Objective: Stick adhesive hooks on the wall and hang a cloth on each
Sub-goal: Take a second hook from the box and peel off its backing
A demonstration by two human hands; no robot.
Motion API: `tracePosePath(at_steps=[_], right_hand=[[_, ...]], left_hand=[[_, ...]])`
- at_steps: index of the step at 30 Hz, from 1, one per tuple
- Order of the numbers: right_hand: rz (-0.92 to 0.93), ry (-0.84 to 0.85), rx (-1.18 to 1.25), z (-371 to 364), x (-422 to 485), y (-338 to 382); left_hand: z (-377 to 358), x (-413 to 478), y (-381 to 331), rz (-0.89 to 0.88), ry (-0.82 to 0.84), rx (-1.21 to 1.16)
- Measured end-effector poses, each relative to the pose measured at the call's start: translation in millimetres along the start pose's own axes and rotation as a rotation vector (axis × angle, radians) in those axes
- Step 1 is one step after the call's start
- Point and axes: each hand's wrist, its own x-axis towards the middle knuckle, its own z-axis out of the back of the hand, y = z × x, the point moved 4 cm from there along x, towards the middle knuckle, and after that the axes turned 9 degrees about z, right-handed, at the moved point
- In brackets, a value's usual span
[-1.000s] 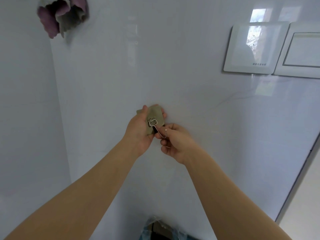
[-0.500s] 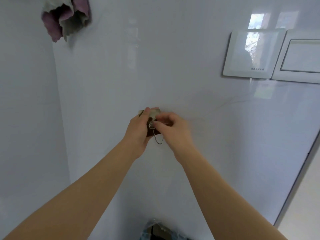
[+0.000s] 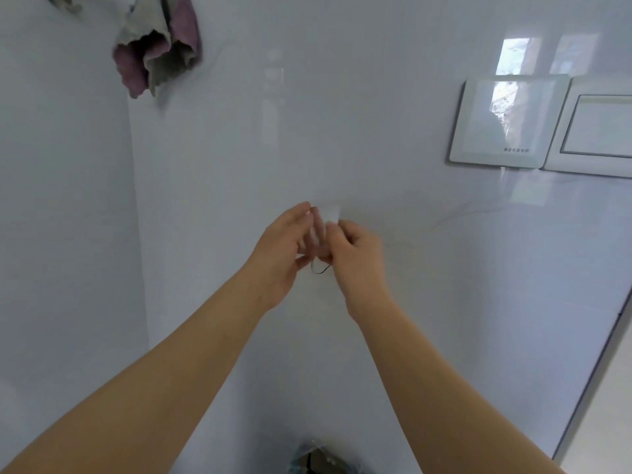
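Both my hands meet in front of the glossy white wall (image 3: 342,131) at mid-frame. Between them is an adhesive hook (image 3: 328,217): a pale, see-through pad sticks up above the fingers and a thin metal hook loop hangs below. My left hand (image 3: 284,248) holds the pad from the left with thumb and fingers. My right hand (image 3: 355,251) pinches it from the right. The image is blurred there, so I cannot tell whether the pad touches the wall. A purple and grey cloth (image 3: 160,46) hangs high on the wall at the upper left.
Two white switch plates (image 3: 506,121) are mounted on the wall at the right. The wall corner (image 3: 136,234) runs down the left side. A door frame edge (image 3: 602,364) slants at the lower right. A clear packet with dark contents (image 3: 318,461) lies at the bottom edge.
The brownish backing seen on the hook pad earlier is gone; the pad now looks pale and clear. My right hand has risen from under the pad to pinch it. The view has shifted rightward.
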Motion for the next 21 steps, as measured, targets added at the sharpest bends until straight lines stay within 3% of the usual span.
tracePosePath(at_steps=[3,7,13,21], right_hand=[[-0.112,-0.075,0.151,7.5,1.3,1.9],[-0.156,-0.105,0.267,16.8,2.6,4.4],[-0.206,-0.122,0.239,20.3,2.5,-0.3],[-0.248,-0.12,0.293,25.2,4.5,-5.3]], left_hand=[[8.5,-0.8,3.3,-0.019,-0.054,-0.028],[12.2,-2.2,7.2,-0.098,0.088,0.13],[2.1,-6.3,1.6,-0.215,0.138,0.327],[-5.7,-6.5,-2.8,-0.306,0.105,0.36]])
